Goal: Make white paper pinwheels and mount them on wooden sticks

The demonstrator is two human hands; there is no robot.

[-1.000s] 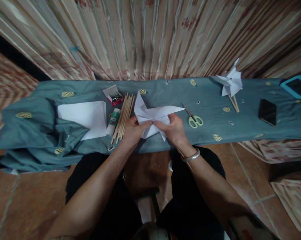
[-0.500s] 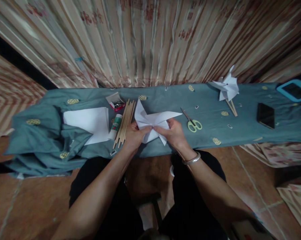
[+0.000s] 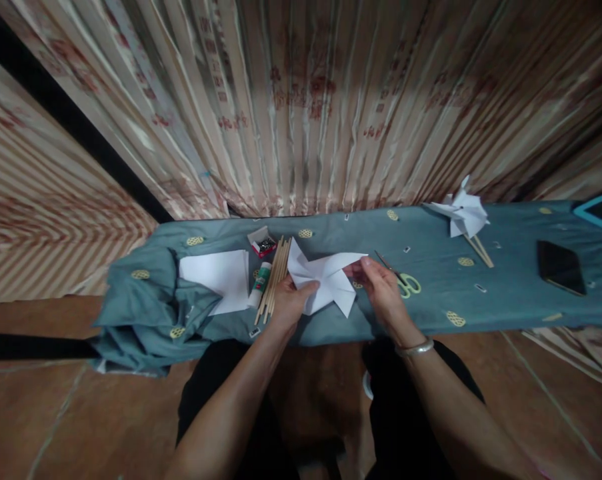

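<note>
- The folded white paper pinwheel (image 3: 331,270) sits between the hands, over the near side of the table (image 3: 511,307)
- Left hand (image 3: 289,301) pinches it, thumb on top near the middle; right hand (image 3: 382,285) has its fingertips at the right-pointing blade's tip, can't tell if they're really gripping
- Kinda crowded on the left: wooden sticks (image 3: 275,280) right by that hand, then a glue stick (image 3: 259,285), a little open box (image 3: 263,243) and paper sheets (image 3: 228,273) partly under bunched cloth (image 3: 145,303)
- Green-handled scissors (image 3: 411,285) are just beside the right hand, which seems to cover a bit
- Way off right: pinwheel on sticks (image 3: 465,217), dark phone (image 3: 561,267), blue-framed gadget (image 3: 601,212)
</note>
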